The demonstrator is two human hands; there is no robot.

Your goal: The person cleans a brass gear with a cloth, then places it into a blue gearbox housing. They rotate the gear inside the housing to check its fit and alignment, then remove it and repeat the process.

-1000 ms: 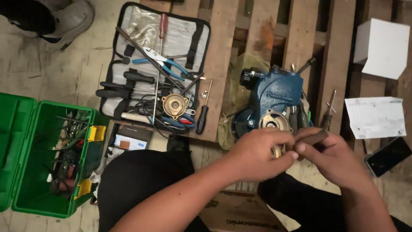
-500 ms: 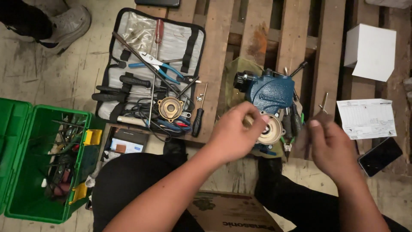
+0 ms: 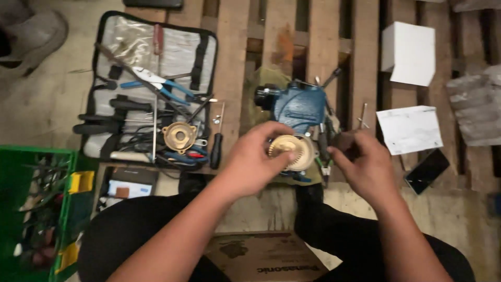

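free: bare pallet slats (image 3: 229, 78) left of pump (image 3: 297, 107); blocked: tool pouch (image 3: 151, 89) farther left

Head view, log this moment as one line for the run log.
left hand: fingers on brass toothed disc | right hand: gripping dark tool beside it | blue pump body: behind, on wooden pallet | open tool pouch: left

On the pallet ahead of me to the right stands a plain white box (image 3: 408, 52), squarish. Just below it lies a white sheet (image 3: 409, 129) with faint print, tilted a little. Near its lower corner a dark phone (image 3: 427, 171) lies slantwise, screen black. Between my knees sits a brown cardboard carton (image 3: 266, 258) with dark lettering, upside down to me. Left of my leg, beside the green toolbox, lies a small flat package (image 3: 127, 185), dark with a white and orange label.
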